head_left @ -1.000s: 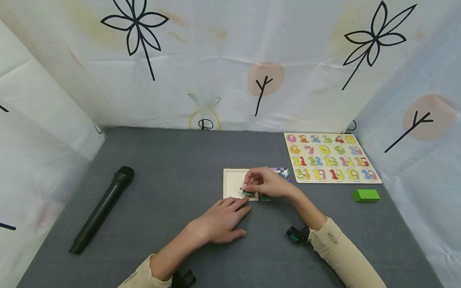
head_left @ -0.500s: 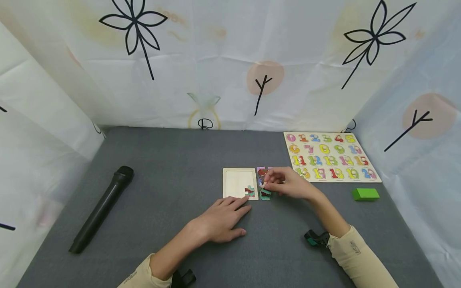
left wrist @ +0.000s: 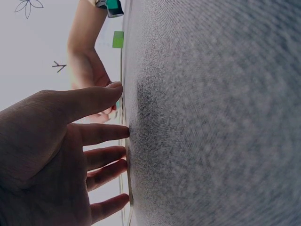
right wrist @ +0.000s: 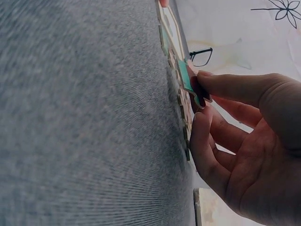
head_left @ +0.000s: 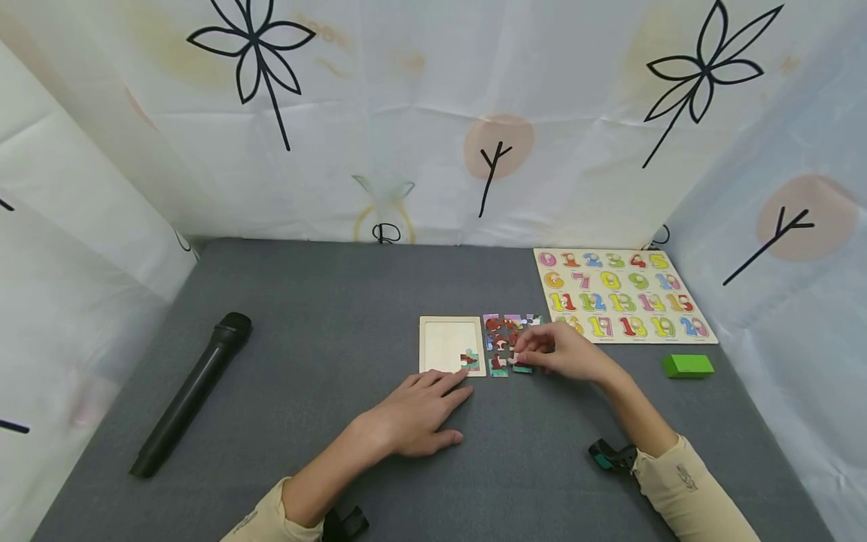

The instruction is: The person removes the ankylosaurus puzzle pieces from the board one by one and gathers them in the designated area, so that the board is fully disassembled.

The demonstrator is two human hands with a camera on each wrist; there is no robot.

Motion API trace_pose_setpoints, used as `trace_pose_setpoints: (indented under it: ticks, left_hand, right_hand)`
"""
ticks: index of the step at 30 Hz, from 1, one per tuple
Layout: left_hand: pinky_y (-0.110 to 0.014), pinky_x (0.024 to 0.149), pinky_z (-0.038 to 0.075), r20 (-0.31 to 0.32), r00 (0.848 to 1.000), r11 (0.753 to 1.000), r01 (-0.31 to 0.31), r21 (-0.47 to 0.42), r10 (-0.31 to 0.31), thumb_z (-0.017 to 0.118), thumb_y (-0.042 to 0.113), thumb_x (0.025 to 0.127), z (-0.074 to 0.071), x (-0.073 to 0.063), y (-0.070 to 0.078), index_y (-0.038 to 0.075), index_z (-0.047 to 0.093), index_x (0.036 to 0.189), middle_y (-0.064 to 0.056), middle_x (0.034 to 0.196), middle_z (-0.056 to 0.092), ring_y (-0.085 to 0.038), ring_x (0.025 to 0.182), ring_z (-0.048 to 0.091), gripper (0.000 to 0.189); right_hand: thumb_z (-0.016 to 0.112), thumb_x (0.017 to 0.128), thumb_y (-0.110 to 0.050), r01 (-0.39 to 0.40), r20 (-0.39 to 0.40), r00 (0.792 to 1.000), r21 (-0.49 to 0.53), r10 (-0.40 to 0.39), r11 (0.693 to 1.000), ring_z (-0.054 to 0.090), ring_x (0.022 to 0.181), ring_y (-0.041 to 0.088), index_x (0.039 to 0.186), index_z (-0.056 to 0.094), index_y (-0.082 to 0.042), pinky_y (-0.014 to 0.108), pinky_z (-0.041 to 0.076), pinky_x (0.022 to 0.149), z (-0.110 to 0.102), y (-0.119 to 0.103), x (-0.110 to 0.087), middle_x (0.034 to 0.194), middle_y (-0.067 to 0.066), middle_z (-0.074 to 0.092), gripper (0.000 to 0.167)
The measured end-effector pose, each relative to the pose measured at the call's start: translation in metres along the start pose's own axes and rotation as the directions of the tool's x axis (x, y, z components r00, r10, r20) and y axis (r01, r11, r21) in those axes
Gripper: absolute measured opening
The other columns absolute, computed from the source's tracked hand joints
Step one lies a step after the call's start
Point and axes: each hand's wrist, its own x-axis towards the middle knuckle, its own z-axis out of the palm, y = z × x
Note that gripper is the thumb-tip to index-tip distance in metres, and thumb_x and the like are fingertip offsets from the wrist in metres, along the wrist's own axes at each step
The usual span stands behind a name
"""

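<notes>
The right hand [head_left: 565,354] pinches a small jigsaw piece [right wrist: 190,84], green and dark red, between thumb and forefinger; in the right wrist view the piece is tilted up on edge just above the grey tabletop [head_left: 325,301]. It is held at the near right corner of a cluster of loose jigsaw pieces [head_left: 504,335] lying just to the right of a pale wooden puzzle tray [head_left: 443,339]. One piece [head_left: 470,361] already sits in the tray's near right corner, while the remainder of the tray shows bare wood. The left hand [head_left: 416,414] lies flat on the tabletop, palm down with fingers straight and slightly spread, holding nothing; its fingertips reach the tray's near edge, though whether they touch it cannot be told. A black microphone [head_left: 193,391] lies well apart on the left side of the tabletop. At the far right a wooden number puzzle board [head_left: 619,295] with coloured numerals lies flat, and a green block [head_left: 687,366] sits near its front right corner. Both forearms wear cream sleeves [head_left: 691,489].
</notes>
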Motion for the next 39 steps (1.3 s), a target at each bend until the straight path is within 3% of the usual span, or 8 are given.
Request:
trace_pose_setpoints:
  ticks: [11, 27, 32, 39]
  left_hand:
    - [-0.051, 0.13, 0.036, -0.012, 1.0, 1.0, -0.004, 0.013, 0.005, 0.066, 0.049, 0.107, 0.0, -0.001, 0.0, 0.02, 0.046, 0.166, 0.0, 0.18, 0.033, -0.022, 0.161, 0.039, 0.069]
    - [-0.052, 0.13, 0.037, -0.007, 1.0, 1.0, -0.008, 0.012, 0.008, 0.066, 0.049, 0.107, -0.001, -0.001, 0.0, 0.02, 0.046, 0.166, -0.001, 0.179, 0.034, -0.023, 0.161, 0.04, 0.069]
    - [-0.052, 0.13, 0.037, -0.007, 1.0, 1.0, -0.012, 0.004, 0.012, 0.066, 0.048, 0.107, 0.0, -0.001, -0.001, 0.02, 0.046, 0.166, -0.001, 0.179, 0.034, -0.023, 0.16, 0.04, 0.069]
    - [-0.052, 0.128, 0.038, -0.016, 1.0, 1.0, -0.017, 0.0, 0.017, 0.067, 0.048, 0.107, 0.0, -0.002, -0.003, 0.02, 0.048, 0.165, -0.001, 0.178, 0.036, -0.023, 0.159, 0.041, 0.067]
  right_hand:
    - [0.076, 0.102, -0.011, 0.059, -0.003, 0.998, -0.041, -0.059, 0.997, 0.063, 0.066, 0.008, 0.105, 0.078, -0.004, 0.027, 0.058, 0.06, 0.005, 0.0, -0.002, 0.086, 0.01, 0.078, 0.008]
    - [0.08, 0.098, -0.01, 0.036, -0.073, 0.996, -0.141, -0.046, 0.989, 0.057, 0.057, 0.004, 0.101, 0.083, -0.009, 0.024, 0.05, 0.058, 0.01, -0.005, -0.001, 0.077, 0.002, 0.073, 0.005]
    - [0.079, 0.099, -0.012, 0.038, -0.068, 0.997, -0.133, -0.047, 0.99, 0.057, 0.059, 0.004, 0.103, 0.083, -0.01, 0.024, 0.05, 0.059, 0.01, -0.007, -0.001, 0.079, 0.002, 0.074, 0.005]
    - [0.078, 0.1, -0.011, 0.103, -0.057, 0.993, -0.078, -0.107, 0.992, 0.059, 0.061, 0.004, 0.103, 0.082, -0.008, 0.025, 0.052, 0.059, 0.015, -0.01, 0.004, 0.083, 0.003, 0.076, 0.006]
